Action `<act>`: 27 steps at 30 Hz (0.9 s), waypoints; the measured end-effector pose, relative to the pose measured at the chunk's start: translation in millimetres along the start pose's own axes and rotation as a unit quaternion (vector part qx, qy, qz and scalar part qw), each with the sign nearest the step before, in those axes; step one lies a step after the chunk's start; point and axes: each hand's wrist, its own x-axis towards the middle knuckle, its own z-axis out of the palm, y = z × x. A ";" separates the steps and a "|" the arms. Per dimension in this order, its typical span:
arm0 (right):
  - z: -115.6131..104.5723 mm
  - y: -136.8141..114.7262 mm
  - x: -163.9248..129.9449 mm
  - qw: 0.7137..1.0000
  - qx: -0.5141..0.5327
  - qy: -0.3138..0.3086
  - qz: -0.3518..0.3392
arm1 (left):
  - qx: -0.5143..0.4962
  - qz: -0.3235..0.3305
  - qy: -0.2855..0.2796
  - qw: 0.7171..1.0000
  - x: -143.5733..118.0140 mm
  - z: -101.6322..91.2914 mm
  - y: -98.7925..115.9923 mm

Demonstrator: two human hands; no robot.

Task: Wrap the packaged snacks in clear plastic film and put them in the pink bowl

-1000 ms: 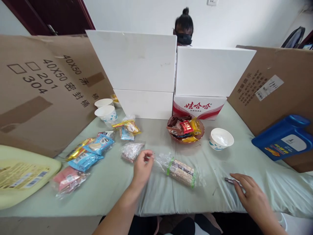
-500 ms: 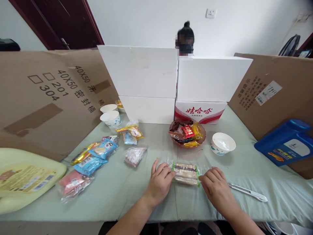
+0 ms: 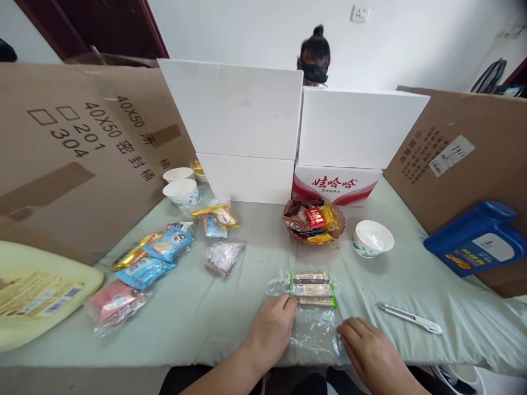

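In front of me on the table lies a clear plastic bag [image 3: 317,329] holding several pale snack bars [image 3: 313,289] in a wrapper with green edges. Its near part is spread flat toward the table's front edge. With closed fingers my left hand [image 3: 272,326] grips the bag's left side, just below the bars. My right hand [image 3: 367,345] pinches the bag's lower right edge. To the right of it lies a slim white and silver utility knife [image 3: 410,318], touched by neither hand. Parts of the bag's sides are hidden under my fingers.
Beyond the bag are a bowl [image 3: 313,241] of wrapped snacks and a white paper bowl [image 3: 373,239]. Snack packets [image 3: 168,244] lie at left near a yellow jug [image 3: 45,291]. A blue bottle [image 3: 473,236] leans right. Cardboard [image 3: 135,126] and white boxes [image 3: 247,175] wall the table.
Both hands have moved toward me, the right one further down along the bag. The bag's near part now lies spread below the bars. The camera view has shifted slightly.
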 end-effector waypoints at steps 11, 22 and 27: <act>12.8 9.3 74.8 0.999 -0.024 0.002 -0.021 | -0.084 0.058 -0.020 0.995 11.9 17.6 -23.7; -13.8 15.7 82.3 0.990 -0.015 -0.140 -0.011 | -0.127 -0.035 -0.104 0.986 13.5 21.2 -31.6; -19.3 18.9 92.0 0.992 -0.002 -0.119 0.033 | -0.137 -0.065 -0.141 0.978 18.6 15.2 -28.4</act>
